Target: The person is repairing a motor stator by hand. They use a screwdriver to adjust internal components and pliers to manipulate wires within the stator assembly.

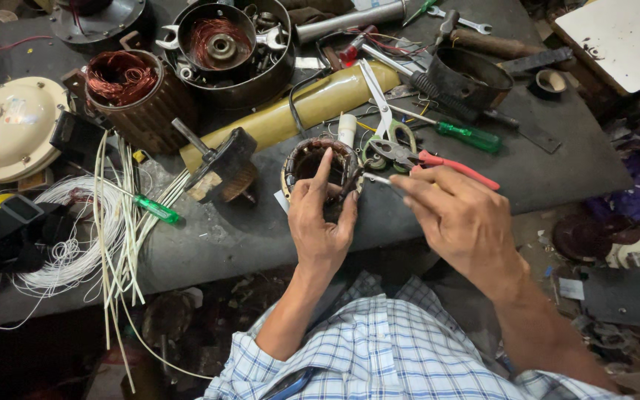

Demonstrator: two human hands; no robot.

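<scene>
I see my left hand (pixel 320 222) curled around a round metal ring (pixel 318 164) with brown wire wound inside it. The ring sits at the front edge of the grey bench (pixel 261 230), right in front of me. My fingers wrap its near side and my pointing finger sticks up across the hole in the middle. So this hand is partly closed and it grips the ring.

My right hand (pixel 457 215) is just to the right of the ring. Its fingers are pinched nearly shut on a thin metal rod (pixel 376 178). The rod's tip points at the ring's side. I cannot tell if the tip touches it.

Just behind the ring lie pliers with red handles (pixel 438 161) and a pair of scissors (pixel 379 111). A screwdriver with a green handle (pixel 468 137) lies a bit farther back. To the left, a small green screwdriver (pixel 155 209) rests on a bunch of white wires (pixel 75 244). Near it is a dark block with a metal rod sticking out (pixel 220 167). At the back stands a pot with copper wire (pixel 124 81), beside a cream round cover (pixel 9 126).
</scene>
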